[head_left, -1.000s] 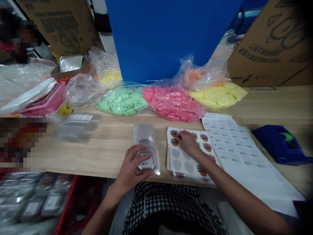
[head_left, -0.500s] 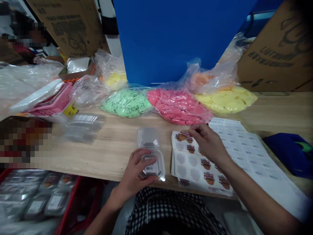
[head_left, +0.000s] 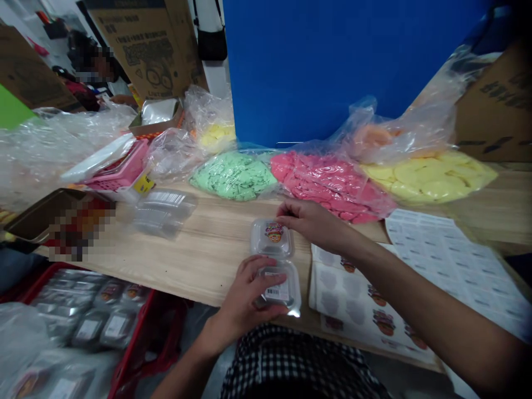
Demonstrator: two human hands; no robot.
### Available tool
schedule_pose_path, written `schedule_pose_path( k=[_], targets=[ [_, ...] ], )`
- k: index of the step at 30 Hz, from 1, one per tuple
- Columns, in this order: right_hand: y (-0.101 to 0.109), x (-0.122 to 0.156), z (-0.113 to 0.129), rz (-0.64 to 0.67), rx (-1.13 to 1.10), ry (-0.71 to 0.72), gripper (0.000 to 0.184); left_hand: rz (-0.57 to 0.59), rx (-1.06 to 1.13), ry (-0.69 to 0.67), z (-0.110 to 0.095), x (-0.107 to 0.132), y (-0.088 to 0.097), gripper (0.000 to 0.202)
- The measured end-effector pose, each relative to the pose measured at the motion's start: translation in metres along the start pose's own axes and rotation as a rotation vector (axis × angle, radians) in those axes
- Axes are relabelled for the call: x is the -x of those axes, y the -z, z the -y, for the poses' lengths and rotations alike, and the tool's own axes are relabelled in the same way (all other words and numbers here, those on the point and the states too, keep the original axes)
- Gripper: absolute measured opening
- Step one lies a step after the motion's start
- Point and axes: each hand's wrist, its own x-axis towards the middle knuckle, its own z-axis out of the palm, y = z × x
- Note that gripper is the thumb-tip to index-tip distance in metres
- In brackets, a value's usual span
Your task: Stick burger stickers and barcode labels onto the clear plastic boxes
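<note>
Box: a clear plastic clamshell box [head_left: 272, 257] lies open in front of me, its 2 halves joined at the middle.
Place: it sits on the near part of the pale wood table [head_left: 199, 260], close to the edge.
Lid half: a round printed sticker [head_left: 274, 233] sits on top, on the far half.
Near half: a barcode label [head_left: 277, 293] shows on it, with something dark and shiny beneath.
Handling: I judge it light, thin and stiff, but slippery and easy to crease; I'd hold it by the flat rim.
Left hand: my left hand [head_left: 245, 293] is clasped around the near half, pressing it down.
Right hand: my right hand [head_left: 313, 219] reaches across, its fingertips [head_left: 282, 208] at the far edge of the lid.
Hands: apart, with the box between them.
Beside: a sticker sheet [head_left: 353, 299] lies right of the box, and a barcode label sheet [head_left: 449, 266] lies beyond it.
Behind: 3 bags of green [head_left: 233, 176], pink [head_left: 328, 185] and yellow [head_left: 428, 177] dough-like stuff; a stack of empty clamshells [head_left: 164, 213] lies left.
Below: a red crate [head_left: 143, 327] holds packed boxes.
</note>
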Motion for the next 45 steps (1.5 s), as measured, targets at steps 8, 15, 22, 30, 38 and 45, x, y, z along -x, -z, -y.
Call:
schedule_pose_path(
  k=[8, 15, 22, 30, 38, 45],
  targets=[
    [-0.005, 0.000, -0.001, -0.015, 0.108, -0.029, 0.010, 0.003, -0.011, -0.001, 0.001, 0.000, 0.000, 0.051],
    [-0.017, 0.002, -0.004, -0.071, 0.333, 0.006, 0.005, -0.008, -0.009, 0.004, 0.001, 0.000, 0.000, 0.049],
    [-0.018, 0.007, -0.025, -0.368, 0.300, 0.091, 0.011, -0.018, 0.049, 0.032, 0.002, 0.000, 0.001, 0.051],
    [-0.003, 0.062, -0.058, -0.491, 0.092, -0.117, 0.016, -0.380, 0.646, 0.338, 0.008, 0.011, 0.003, 0.059],
    [-0.006, 0.110, -0.084, -0.497, 0.114, -0.240, 0.025, -0.567, 0.871, 0.504, 0.016, 0.019, 0.009, 0.064],
    [-0.005, 0.135, -0.083, -0.525, 0.032, -0.359, 0.030, -0.638, 0.799, 0.509, 0.013, 0.027, 0.028, 0.065]
  ],
)
